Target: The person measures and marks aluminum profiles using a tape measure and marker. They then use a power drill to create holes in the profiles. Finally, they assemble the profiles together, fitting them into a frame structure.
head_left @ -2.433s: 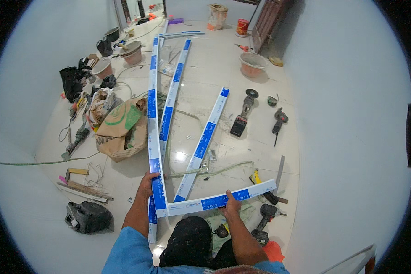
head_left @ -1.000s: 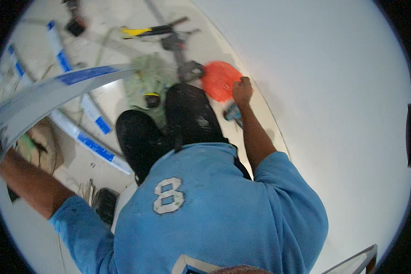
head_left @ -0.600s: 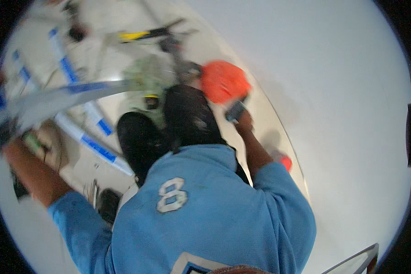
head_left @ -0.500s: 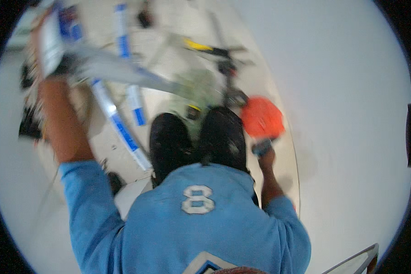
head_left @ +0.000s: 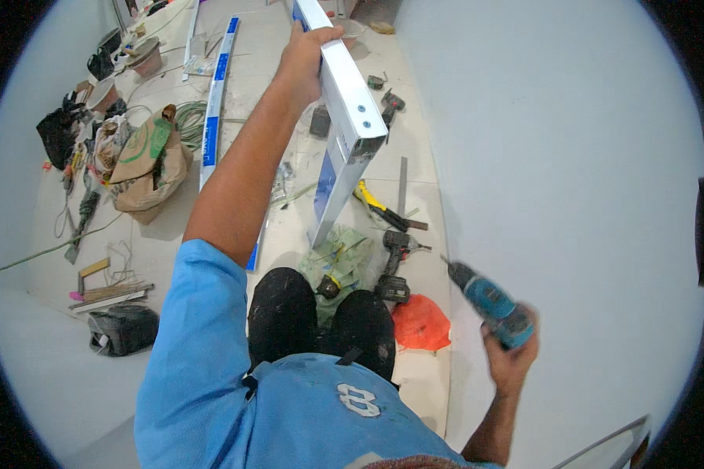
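Head view; drill (head_left: 489, 301) diagonal, bit (head_left: 446, 259) up-left

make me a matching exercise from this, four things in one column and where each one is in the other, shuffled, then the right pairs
Things
1. teal-and-black cordless drill
2. white angled frame with blue patches
3. crumpled orange-red plastic bag
4. small black-and-yellow tape measure

Places
A. lying on the pale tiled floor, just right of the right knee
B. gripped by the left hand
C. on the pale green sheet
D. held in the right hand

Pairs: 1-D, 2-B, 3-A, 4-C
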Tool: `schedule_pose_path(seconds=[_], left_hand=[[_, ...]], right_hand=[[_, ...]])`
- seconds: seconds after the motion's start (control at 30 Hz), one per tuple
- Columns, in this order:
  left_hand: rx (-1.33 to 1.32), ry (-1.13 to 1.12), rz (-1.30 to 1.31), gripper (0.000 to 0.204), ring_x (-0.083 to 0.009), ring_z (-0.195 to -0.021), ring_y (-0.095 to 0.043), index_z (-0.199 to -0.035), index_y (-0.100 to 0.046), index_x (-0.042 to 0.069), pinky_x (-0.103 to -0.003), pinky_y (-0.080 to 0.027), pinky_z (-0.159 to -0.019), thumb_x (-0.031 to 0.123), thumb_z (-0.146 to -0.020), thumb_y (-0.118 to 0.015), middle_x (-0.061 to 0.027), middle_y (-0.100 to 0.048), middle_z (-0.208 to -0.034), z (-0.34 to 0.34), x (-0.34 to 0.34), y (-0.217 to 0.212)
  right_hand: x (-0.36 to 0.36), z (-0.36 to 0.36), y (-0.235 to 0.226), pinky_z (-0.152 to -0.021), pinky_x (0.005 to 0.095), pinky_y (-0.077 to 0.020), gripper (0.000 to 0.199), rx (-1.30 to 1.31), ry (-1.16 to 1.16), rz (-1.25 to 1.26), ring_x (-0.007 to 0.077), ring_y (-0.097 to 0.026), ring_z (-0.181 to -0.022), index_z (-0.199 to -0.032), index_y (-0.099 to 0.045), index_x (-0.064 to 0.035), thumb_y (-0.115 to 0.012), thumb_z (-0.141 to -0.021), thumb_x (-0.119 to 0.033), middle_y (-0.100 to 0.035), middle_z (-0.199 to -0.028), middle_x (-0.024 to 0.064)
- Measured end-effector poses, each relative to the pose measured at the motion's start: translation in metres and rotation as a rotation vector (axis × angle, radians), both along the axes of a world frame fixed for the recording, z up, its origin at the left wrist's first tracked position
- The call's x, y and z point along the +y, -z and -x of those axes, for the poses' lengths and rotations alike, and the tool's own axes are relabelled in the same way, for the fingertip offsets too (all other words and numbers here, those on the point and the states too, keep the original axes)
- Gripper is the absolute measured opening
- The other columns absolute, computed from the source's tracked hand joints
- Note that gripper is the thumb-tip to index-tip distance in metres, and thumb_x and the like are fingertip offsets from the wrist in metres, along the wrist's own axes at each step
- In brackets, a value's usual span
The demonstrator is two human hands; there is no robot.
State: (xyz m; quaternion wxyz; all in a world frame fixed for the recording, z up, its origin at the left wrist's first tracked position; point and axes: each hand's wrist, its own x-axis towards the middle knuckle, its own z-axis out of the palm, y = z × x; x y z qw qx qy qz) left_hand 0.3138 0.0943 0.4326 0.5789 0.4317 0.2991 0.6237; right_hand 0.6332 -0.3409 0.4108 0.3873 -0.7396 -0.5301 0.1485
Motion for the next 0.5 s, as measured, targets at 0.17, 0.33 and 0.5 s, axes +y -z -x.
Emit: schedule_pose_path(seconds=[0.17,0.33,0.5], left_hand=[[0.003,0.007,0.061,0.107,-0.0455,-0.132,-0.053,-0.169,-0.002,0.013,-0.06,-0.046,-0.109,0.019,-0.089,-0.073,-0.029,-0.042,-0.148,0.003,0.022,0.022],[-0.03,0.026,0.022,0.114,-0.0449,-0.13,-0.054,-0.169,0.007,0.012,-0.061,-0.044,-0.111,0.021,-0.088,-0.073,-0.0315,-0.036,-0.155,0.006,0.019,0.02],[-0.04,0.015,0.058,0.115,-0.0448,-0.129,-0.055,-0.169,0.007,0.012,-0.061,-0.045,-0.11,0.022,-0.088,-0.073,-0.0314,-0.035,-0.157,0.001,0.016,0.015]], right_hand=[[0.074,0.011,-0.107,-0.083,0.0348,-0.0585,0.05,0.209,-0.168,0.018,0.0164,-0.071,-0.087,-0.121,-0.067,0.002,-0.09,-0.078,-0.011,-0.076,-0.099,0.0122],[0.116,0.053,-0.142,-0.074,0.0369,-0.0624,0.051,0.269,-0.341,-0.299,0.0217,-0.075,-0.079,-0.12,-0.068,0.002,-0.091,-0.078,-0.018,-0.077,-0.094,0.0146],[0.139,0.072,-0.176,-0.075,0.0391,-0.0642,0.043,0.144,-0.38,-0.249,0.0235,-0.075,-0.079,-0.114,-0.072,0.0013,-0.089,-0.081,-0.019,-0.077,-0.094,0.0135]])
